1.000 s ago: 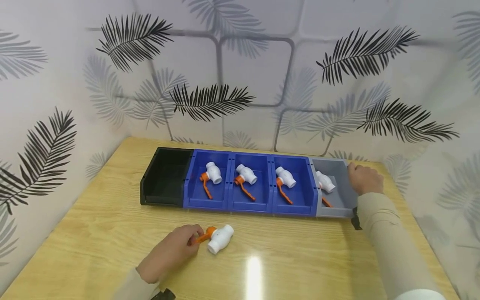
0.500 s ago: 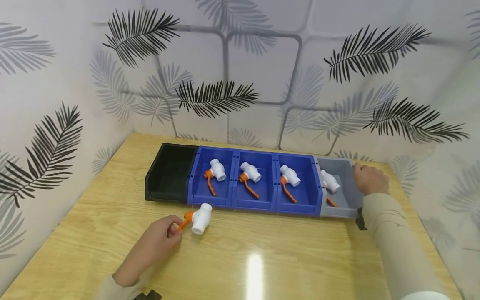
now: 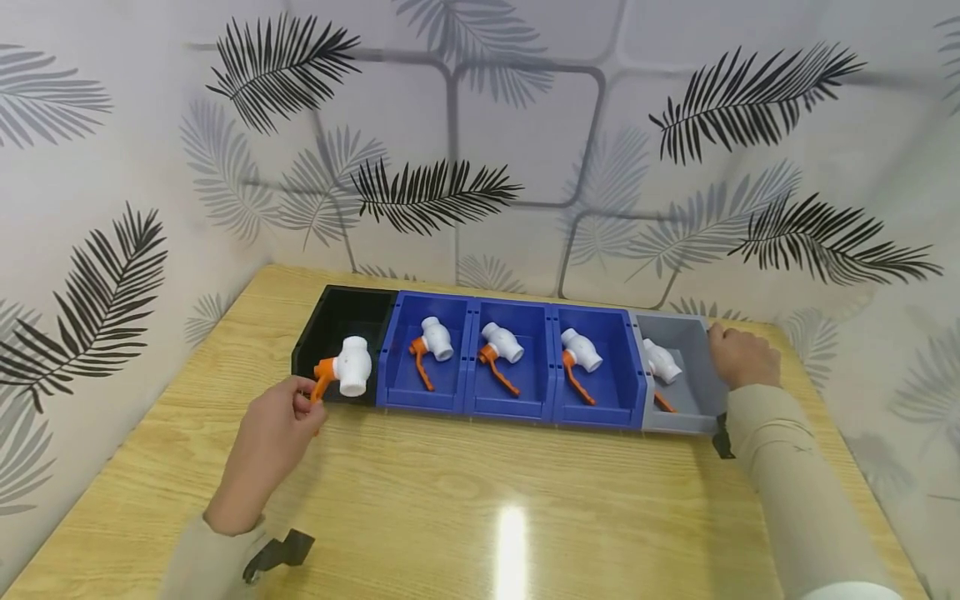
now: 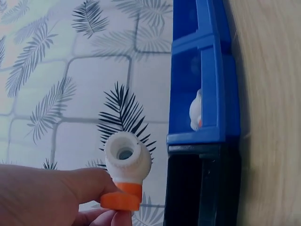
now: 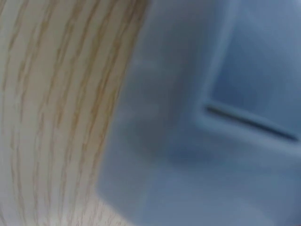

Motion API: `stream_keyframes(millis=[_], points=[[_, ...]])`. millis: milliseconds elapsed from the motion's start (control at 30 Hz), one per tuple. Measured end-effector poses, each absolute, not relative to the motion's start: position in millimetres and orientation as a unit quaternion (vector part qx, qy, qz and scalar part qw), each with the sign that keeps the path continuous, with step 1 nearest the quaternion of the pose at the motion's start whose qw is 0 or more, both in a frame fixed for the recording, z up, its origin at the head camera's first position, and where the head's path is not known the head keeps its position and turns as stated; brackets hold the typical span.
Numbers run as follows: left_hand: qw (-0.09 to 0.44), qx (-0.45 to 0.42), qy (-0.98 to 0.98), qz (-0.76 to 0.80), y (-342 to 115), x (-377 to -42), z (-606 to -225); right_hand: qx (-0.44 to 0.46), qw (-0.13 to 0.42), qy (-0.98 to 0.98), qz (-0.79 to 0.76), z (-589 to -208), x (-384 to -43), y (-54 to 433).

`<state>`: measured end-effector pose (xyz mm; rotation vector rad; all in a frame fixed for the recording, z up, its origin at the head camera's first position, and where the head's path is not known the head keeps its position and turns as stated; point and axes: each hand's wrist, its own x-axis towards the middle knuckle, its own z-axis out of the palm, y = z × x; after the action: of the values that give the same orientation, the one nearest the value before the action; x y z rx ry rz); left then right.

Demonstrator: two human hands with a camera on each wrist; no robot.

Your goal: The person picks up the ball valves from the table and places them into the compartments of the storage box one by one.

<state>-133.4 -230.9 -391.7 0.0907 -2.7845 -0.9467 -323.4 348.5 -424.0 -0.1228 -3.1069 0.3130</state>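
My left hand (image 3: pixel 273 429) pinches the orange handle of a white plastic ball valve (image 3: pixel 352 367). In the head view the valve overlaps the front of the black bin (image 3: pixel 333 323), the leftmost of the row. Seen from the left wrist, the valve (image 4: pixel 126 153) is held up beside the bins, its round opening facing the camera, with thumb and fingers on the orange part. My right hand (image 3: pixel 744 357) grips the right wall of the grey bin (image 3: pixel 697 396) at the far right; its fingertips are hidden. The right wrist view shows only the grey bin's blurred wall (image 5: pixel 155 117).
Between the black and grey bins stand blue bins (image 3: pixel 513 408), joined side by side, each with a ball valve (image 3: pixel 502 342) inside. Another ball valve (image 3: pixel 662 360) lies in the grey bin. A patterned wall (image 3: pixel 480 125) rises behind the wooden table (image 3: pixel 420 500).
The left hand has lifted the ball valve off the table and carried it left and away from me to the black bin. The right hand stays on the grey bin.
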Motion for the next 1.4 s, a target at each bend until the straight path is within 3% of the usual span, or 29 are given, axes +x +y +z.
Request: stream_keyframes(millis=[433,900,1400], points=[[0.209,0.054,-0.951,-0.219,-225.8,-184.2,-398.1,-0.045,-0.007,-0.994,0.104,-428.0,-328.1,352.2],[0.224,0.097,-0.958,-0.148,-209.0,-230.9,-420.7,-0.055,-0.002,-0.992,0.112,-430.9,-329.1,354.2],[0.179,0.154,-0.955,-0.180,-211.1,-246.5,-448.2,-0.054,0.001,-0.992,0.111,-432.5,-330.0,354.2]])
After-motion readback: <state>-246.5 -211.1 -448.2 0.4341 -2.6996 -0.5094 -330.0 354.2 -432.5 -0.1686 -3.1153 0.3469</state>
